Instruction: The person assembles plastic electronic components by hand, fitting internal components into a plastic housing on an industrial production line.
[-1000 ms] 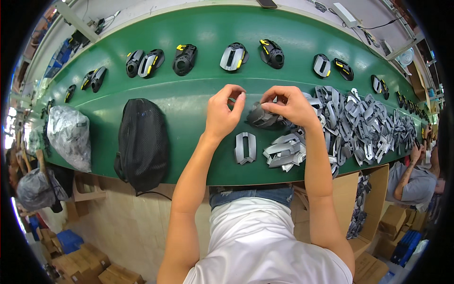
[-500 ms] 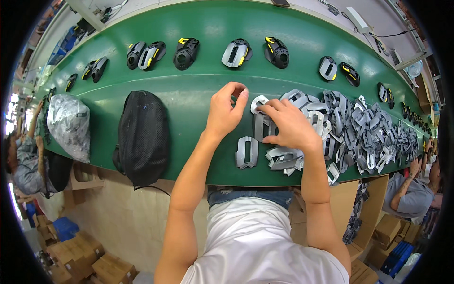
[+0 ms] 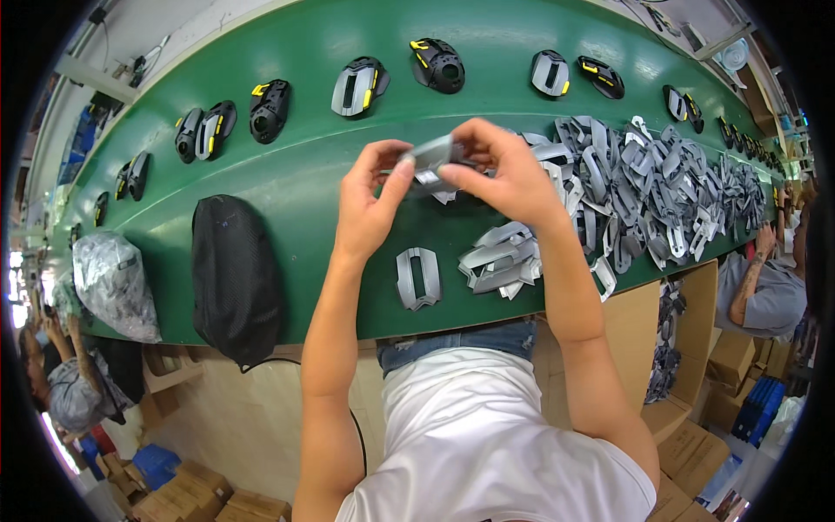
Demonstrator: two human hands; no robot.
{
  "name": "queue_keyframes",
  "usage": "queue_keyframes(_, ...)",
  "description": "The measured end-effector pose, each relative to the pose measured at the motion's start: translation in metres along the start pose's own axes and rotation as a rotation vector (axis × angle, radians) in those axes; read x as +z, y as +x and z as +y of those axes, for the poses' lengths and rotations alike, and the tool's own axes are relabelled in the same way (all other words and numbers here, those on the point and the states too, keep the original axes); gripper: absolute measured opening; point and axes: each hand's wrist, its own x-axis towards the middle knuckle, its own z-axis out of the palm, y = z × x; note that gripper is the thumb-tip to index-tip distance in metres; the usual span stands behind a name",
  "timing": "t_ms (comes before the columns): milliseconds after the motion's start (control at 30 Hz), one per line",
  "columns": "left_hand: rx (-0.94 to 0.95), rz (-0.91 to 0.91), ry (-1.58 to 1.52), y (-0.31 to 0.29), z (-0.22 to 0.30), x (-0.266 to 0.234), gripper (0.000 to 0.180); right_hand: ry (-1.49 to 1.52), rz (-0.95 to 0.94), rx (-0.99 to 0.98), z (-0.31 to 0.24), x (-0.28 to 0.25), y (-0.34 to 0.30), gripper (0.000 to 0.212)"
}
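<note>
Both my hands hold one grey plastic mouse shell (image 3: 430, 157) above the green conveyor belt (image 3: 313, 174). My left hand (image 3: 370, 196) pinches its left end, my right hand (image 3: 500, 170) grips its right end from above. Just below them a single grey shell (image 3: 417, 278) lies flat on the belt, next to a small stack of grey shells (image 3: 500, 261). A big heap of the same grey shells (image 3: 644, 187) spreads to the right of my right hand.
A black mesh bag (image 3: 235, 274) lies at the belt's near edge on the left, a clear plastic bag (image 3: 113, 283) beyond it. Black and yellow mouse bodies (image 3: 439, 65) sit in a row along the far side. Other people work at far left and right (image 3: 761, 287). Cardboard boxes (image 3: 726, 361) stand below.
My hands dropped to the belt by the dark part, the right reached into the grey shells, and now both have lifted a grey shell up.
</note>
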Motion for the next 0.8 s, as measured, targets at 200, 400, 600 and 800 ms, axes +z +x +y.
queue_keyframes(200, -0.031, -0.258, -0.202, -0.006, 0.003, -0.005, 0.022, 0.215, 0.005, 0.077, -0.003, 0.003, -0.006, 0.033)
queue_keyframes(400, -0.018, -0.013, -0.215, -0.015, -0.001, 0.006, 0.020, 0.183, -0.072, 0.102, -0.002, 0.018, -0.012, 0.030)
queue_keyframes(600, 0.207, 0.017, 0.176, -0.018, 0.010, 0.013, 0.020, 0.060, -0.024, 0.104, -0.012, 0.024, -0.016, 0.019)
queue_keyframes(800, 0.103, -0.047, 0.045, -0.021, 0.012, 0.024, 0.023, -0.290, 0.247, -0.192, -0.007, 0.045, -0.015, 0.025)
